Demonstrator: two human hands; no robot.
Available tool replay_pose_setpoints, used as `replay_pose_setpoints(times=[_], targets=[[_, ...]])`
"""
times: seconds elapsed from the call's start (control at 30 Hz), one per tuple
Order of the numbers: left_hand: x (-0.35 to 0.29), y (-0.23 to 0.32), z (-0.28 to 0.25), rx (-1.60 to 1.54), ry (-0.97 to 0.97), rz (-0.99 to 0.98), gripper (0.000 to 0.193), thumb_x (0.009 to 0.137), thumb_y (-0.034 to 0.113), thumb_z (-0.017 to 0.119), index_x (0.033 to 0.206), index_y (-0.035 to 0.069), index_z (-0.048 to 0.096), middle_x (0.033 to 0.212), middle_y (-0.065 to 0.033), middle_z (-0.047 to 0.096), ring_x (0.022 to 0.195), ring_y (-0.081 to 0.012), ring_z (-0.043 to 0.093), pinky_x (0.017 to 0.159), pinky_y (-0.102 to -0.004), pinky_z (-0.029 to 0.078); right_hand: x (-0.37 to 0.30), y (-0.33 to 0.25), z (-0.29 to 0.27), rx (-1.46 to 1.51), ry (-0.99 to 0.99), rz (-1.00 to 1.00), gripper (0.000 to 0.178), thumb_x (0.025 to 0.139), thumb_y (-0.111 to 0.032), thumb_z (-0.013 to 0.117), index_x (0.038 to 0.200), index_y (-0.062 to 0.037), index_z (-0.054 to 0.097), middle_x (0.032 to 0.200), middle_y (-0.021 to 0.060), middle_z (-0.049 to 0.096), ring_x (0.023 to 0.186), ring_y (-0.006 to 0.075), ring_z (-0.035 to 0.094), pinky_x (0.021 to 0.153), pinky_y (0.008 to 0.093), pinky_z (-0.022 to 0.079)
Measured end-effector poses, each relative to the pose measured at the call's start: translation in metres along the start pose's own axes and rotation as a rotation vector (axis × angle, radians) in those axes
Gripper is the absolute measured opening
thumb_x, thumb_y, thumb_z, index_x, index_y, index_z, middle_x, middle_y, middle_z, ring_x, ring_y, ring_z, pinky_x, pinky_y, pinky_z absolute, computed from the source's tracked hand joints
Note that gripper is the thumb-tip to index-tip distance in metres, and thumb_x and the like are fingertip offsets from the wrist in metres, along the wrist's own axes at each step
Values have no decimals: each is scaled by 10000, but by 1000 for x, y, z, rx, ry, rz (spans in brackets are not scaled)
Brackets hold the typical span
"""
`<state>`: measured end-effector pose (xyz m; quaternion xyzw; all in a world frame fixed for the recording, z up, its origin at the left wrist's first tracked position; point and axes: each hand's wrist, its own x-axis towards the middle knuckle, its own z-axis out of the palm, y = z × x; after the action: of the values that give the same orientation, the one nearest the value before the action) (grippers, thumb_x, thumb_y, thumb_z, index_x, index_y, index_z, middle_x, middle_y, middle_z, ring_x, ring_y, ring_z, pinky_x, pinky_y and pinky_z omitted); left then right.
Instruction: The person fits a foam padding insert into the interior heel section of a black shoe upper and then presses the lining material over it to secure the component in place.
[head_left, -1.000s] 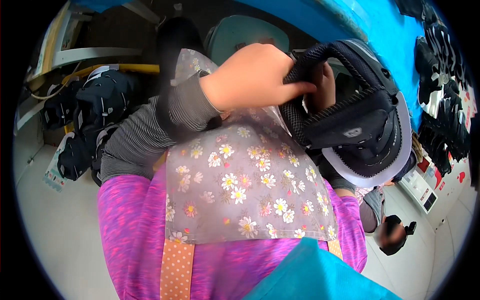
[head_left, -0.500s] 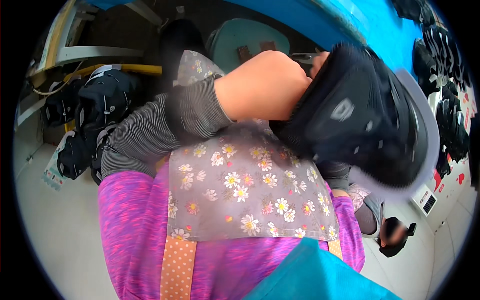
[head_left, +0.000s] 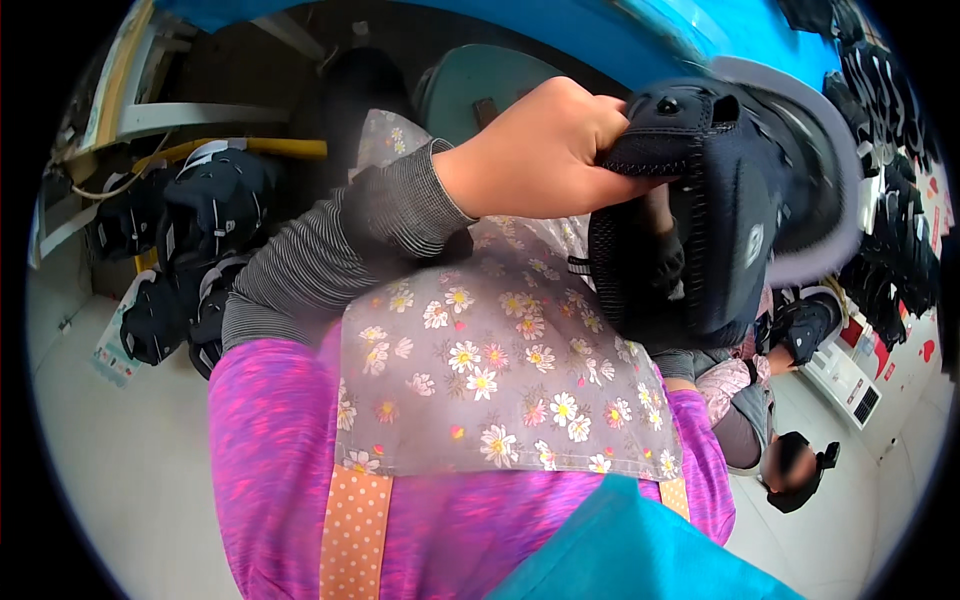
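Observation:
My left hand [head_left: 560, 150] is closed on the top edge of a black shoe [head_left: 745, 210], thumb and fingers pinching its padded collar. The shoe has a pale sole curving along its far right side, and its dark opening faces me. My right forearm [head_left: 682, 368], in a grey sleeve, passes behind and under the shoe. A bit of skin shows within the opening, but my right hand's fingers are mostly hidden. Below the shoe, a grey flowered apron [head_left: 500, 370] covers my lap.
Several black shoes [head_left: 215, 200] hang by a yellow bar [head_left: 250, 146] at the left. A pale green stool [head_left: 490, 75] stands ahead, beside a blue surface [head_left: 560, 35]. More black shoes [head_left: 885, 110] line the right. A co-worker [head_left: 745, 420] sits at lower right, handling another shoe [head_left: 805, 325].
The shoe has turned, so its opening now faces me and its sole points up and right. My left hand has moved to the collar's top edge. The co-worker's shoe has come into sight.

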<state>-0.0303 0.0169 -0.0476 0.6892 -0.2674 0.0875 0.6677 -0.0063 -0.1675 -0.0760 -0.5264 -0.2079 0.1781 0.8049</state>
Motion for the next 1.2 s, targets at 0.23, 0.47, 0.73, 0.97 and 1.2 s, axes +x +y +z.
replay_pose_setpoints(times=[0.23,0.47,0.73,0.97,1.2], targets=[[-10,-17,-13,467,-47,-127,160,761,124,716,832,-6,655,692,-164,640,613,-310,629,576,-336,501,-7,4,2,-36,104,-1,283,897,-193,697,1075,12,616,961,115,671,841,200,598,768,339,505],[0,-8,-1,-126,145,-236,192,868,185,670,819,-1,671,644,-65,633,548,-186,582,517,-298,458,-6,2,5,-110,145,-15,271,898,-198,702,1046,19,637,920,91,680,802,166,595,742,308,500],[-10,-41,-19,-115,28,-169,259,931,133,613,1116,-48,618,1044,-69,663,899,-122,622,793,-285,525,2,-3,12,-251,251,-50,261,899,-204,709,1012,26,660,874,63,690,758,127,592,713,273,495],[-10,-46,-8,-689,249,-185,375,912,141,646,1251,10,554,1176,-77,629,1045,-179,617,931,-293,497,21,-13,31,-538,430,-126,258,899,-209,714,982,33,681,833,38,699,720,92,589,687,242,491],[1,-36,-17,-650,541,-524,430,938,217,639,1304,24,523,1240,-98,608,1098,-197,603,974,-322,480,48,-25,31,-616,428,-57,329,943,-274,663,877,48,660,614,56,567,582,81,477,536,270,410]])
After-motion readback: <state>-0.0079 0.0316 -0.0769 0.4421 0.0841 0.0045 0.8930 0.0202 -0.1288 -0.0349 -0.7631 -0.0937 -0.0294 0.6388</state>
